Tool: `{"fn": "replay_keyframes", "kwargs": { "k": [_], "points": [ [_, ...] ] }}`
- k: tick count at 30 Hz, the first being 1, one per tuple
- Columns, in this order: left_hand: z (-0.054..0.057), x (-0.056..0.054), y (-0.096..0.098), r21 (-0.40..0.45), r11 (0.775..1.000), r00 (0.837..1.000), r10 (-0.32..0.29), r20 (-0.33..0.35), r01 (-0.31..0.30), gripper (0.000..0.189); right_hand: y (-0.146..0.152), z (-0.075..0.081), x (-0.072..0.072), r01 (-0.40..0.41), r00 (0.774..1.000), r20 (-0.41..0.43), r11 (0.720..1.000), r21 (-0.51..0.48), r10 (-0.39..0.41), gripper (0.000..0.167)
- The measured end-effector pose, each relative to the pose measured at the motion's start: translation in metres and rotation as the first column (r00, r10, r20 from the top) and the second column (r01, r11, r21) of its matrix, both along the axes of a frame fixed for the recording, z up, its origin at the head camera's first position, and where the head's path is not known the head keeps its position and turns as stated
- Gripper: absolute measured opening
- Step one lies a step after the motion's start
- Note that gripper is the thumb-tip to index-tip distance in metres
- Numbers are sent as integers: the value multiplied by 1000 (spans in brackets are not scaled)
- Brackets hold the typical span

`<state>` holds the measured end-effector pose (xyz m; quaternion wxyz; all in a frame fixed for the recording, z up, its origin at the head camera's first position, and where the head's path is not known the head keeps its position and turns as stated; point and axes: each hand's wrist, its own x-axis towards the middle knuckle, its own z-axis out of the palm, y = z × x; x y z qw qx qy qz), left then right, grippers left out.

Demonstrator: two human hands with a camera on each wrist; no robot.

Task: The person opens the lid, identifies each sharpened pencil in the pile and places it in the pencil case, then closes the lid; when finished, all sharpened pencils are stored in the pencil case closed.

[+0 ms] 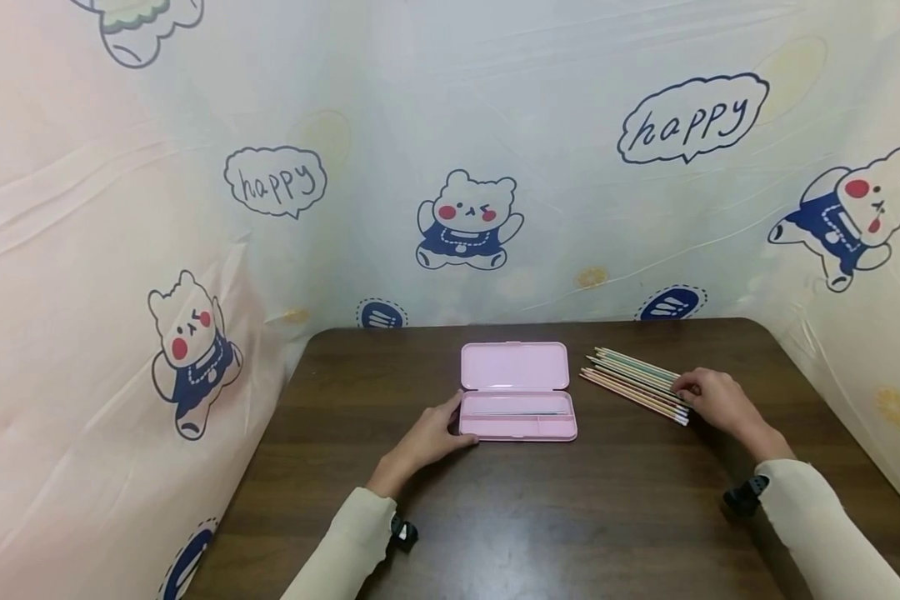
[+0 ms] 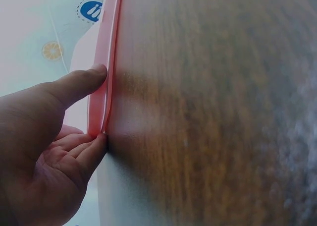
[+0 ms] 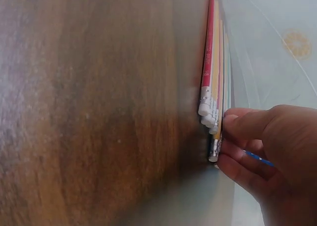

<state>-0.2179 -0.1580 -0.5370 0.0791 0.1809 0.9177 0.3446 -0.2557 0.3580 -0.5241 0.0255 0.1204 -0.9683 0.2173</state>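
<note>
A pink pencil case lies open on the table, its lid tipped back toward the wall. One slim pencil-like item rests lengthwise in it. My left hand holds the case's left end, the thumb along the front side and the other fingers round the end. To the right, several pencils lie side by side, white erasers toward the right. At their eraser ends my right hand pinches a pencil, which its fingers partly hide. A red pencil is nearest in the right wrist view.
The dark wooden table has rounded far corners. Behind and beside it hangs a pale curtain with printed bears. Each wrist carries a small black camera. A small compartment divides the case's front row.
</note>
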Motion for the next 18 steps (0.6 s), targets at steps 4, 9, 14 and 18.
{"fn": "replay_keyframes", "kwargs": {
  "k": [4,9,14,18],
  "points": [
    [0,0,0,-5,1000,1000,-1,-5,1,95,-2,1,2,12,1000,4,1000,2,-12,9],
    [-1,0,0,-1,1000,1000,-6,-7,6,95,-8,3,4,-12,1000,3,1000,-17,12,4],
    [-3,1,-1,16,1000,1000,-4,-2,4,96,-15,1,5,-71,997,10,997,-17,72,4],
    [-3,1,-2,29,1000,1000,-5,-1,5,96,-19,1,8,-80,996,27,997,5,80,6]
  ]
}}
